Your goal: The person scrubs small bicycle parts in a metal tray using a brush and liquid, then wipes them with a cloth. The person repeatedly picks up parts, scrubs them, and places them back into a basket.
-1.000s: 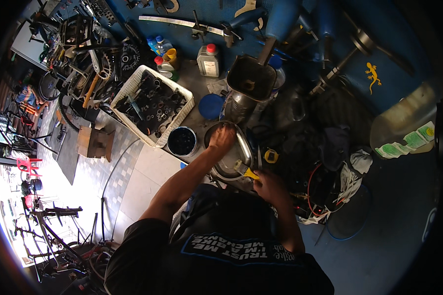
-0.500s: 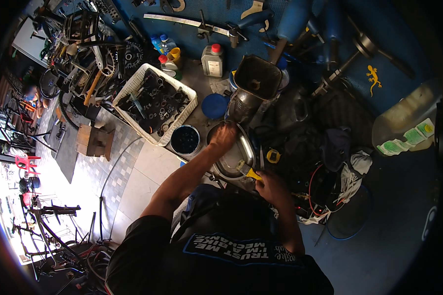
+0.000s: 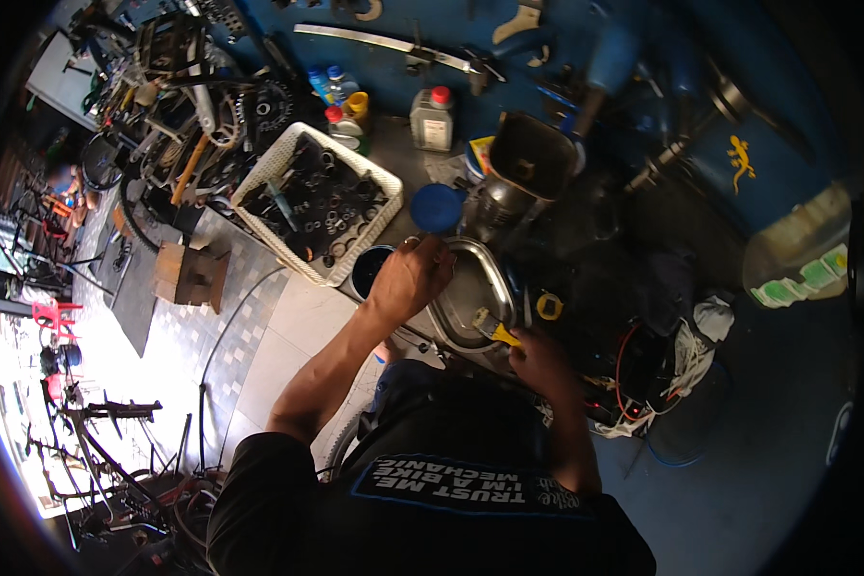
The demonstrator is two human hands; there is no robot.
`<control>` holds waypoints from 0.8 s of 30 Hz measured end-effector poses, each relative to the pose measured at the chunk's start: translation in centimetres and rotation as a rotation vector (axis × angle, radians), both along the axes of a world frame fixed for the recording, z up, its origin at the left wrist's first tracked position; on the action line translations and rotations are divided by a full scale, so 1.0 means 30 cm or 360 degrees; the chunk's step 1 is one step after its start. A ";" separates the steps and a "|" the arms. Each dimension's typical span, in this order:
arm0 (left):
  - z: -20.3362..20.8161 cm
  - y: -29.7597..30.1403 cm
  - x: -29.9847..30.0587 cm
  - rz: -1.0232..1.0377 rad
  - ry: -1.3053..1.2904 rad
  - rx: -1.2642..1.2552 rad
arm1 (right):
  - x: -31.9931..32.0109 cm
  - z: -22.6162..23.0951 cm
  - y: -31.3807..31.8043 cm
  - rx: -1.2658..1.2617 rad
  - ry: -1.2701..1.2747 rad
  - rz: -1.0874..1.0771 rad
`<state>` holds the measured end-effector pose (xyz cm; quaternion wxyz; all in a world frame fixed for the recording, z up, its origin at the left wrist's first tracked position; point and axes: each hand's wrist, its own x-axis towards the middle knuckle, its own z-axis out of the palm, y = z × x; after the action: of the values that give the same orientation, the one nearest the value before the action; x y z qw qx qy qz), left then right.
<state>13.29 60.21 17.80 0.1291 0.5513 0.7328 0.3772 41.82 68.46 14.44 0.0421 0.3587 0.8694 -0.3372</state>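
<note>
My right hand [image 3: 540, 360] is closed round the yellow handle of a brush [image 3: 500, 333]. The brush's pale bristles lie over the near right part of an oval metal tray [image 3: 502, 278]. My left hand [image 3: 411, 280] is at the tray's left side, between it and a round tub [image 3: 362, 273] with dark contents. Its fingers are curled together; whatever they pinch, if anything, is too small or hidden to make out. The left hand covers part of the tub and of the tray's left rim.
A white plastic basket [image 3: 390, 204] of small metal parts stands left of the tub. Behind the tray are a blue lid [image 3: 436, 208], a dark metal container [image 3: 531, 158] and a grey bottle with a red cap [image 3: 432, 120]. A yellow tape measure [image 3: 549, 306] lies to the right.
My left hand has come up out of the tray and moved left, toward the tub. The right hand keeps the brush over the tray. The whole view has shifted slightly.
</note>
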 end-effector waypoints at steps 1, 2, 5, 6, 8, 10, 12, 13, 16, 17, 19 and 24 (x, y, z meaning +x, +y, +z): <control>0.044 -0.026 -0.034 0.0005 -0.0028 0.0066 | -0.012 0.007 -0.002 0.0000 -0.0012 -0.0004; 0.070 -0.056 -0.082 0.0066 -0.0039 0.0078 | -0.026 0.027 -0.004 -0.0002 -0.0020 0.0002; 0.036 -0.130 -0.291 0.0319 0.0137 0.0044 | -0.051 0.031 -0.005 0.0037 -0.0033 0.0010; 0.004 -0.153 -0.379 0.0359 0.0181 -0.0043 | -0.057 0.030 -0.007 0.0055 -0.0035 0.0010; -0.098 -0.208 -0.553 0.0429 0.0331 -0.0274 | -0.078 0.042 -0.014 0.0102 -0.0040 0.0037; -0.201 -0.265 -0.653 0.0548 0.0469 -0.0504 | -0.106 0.049 -0.016 0.0123 -0.0024 0.0068; -0.260 -0.300 -0.702 0.0490 0.0546 -0.0679 | -0.119 0.050 -0.024 0.0116 0.0001 0.0072; -0.284 -0.314 -0.721 0.0460 0.0584 -0.0768 | -0.129 0.054 -0.029 0.0120 0.0008 0.0070; -0.277 -0.295 -0.730 0.0481 0.0500 -0.0846 | -0.139 0.054 -0.049 0.0141 0.0000 0.0060; -0.262 -0.287 -0.737 0.0453 0.0560 -0.0860 | -0.139 0.046 -0.051 0.0160 -0.0003 0.0078; -0.225 -0.272 -0.756 0.0398 0.0683 -0.0889 | -0.134 0.033 -0.056 0.0169 0.0000 0.0092; 0.128 -0.114 -0.458 0.0358 0.0294 -0.0422 | -0.108 0.041 -0.073 0.0077 -0.0026 -0.0009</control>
<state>-0.44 56.79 21.63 0.0900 0.4765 0.8418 0.2372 38.59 66.27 15.67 0.0397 0.3648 0.8759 -0.3133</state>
